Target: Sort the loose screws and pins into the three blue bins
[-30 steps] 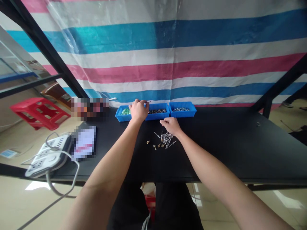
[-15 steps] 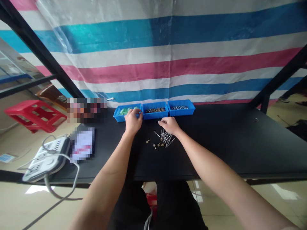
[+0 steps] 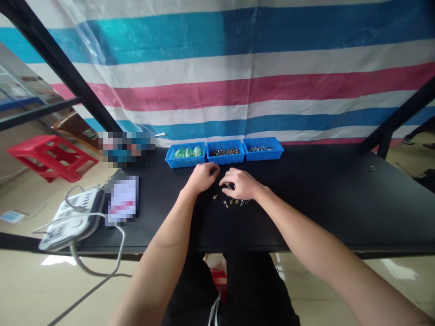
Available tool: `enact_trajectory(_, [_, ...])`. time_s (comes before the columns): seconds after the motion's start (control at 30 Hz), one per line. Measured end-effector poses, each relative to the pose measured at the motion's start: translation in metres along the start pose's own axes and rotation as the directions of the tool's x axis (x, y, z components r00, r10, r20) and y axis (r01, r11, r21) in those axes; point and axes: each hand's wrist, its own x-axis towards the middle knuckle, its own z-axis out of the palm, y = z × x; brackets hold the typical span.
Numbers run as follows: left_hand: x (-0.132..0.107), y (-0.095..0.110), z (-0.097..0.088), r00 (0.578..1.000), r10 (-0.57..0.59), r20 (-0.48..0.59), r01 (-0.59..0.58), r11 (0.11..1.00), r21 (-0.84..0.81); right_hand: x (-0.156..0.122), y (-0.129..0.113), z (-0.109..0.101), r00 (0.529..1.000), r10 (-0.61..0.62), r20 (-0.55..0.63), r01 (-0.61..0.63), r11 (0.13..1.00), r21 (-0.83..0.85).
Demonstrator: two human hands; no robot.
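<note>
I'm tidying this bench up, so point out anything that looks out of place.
A small metal piece lies alone toward the right end of the black table, away from the blue bins and the loose fasteners by the right hand, so it looks stray.

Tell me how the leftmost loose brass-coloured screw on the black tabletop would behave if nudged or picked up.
The screw would probably roll in an arc, since its head looks wider than its shank. Its metallic sheen suggests a stiff piece. Being tiny compared with the left hand, it may be fiddly to pinch.
</note>
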Motion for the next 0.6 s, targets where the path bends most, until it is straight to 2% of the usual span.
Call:
enact_trajectory(0.23, [0.0,-0.009,0.008,0.987,-0.135,-0.089,0.135,0.991,-0.013,0.008,-0.014,0.012,0.982,-0.072,0.174,0.083,0.995,-0.056])
enact_trajectory(0.5, [0.0,-0.01,0.009,0.987,-0.135,-0.084,0.134,0.991,-0.025,0.01,-0.019,0.015,0.979,-0.061,0.196,0.067,0.998,-0.021])
enact_trajectory(0.6, [0.0,-0.008,0.006,0.987,-0.132,-0.093,0.127,0.99,-0.052,0.009,-0.013,0.014,0.989,-0.029,0.147,0.036,0.998,-0.043])
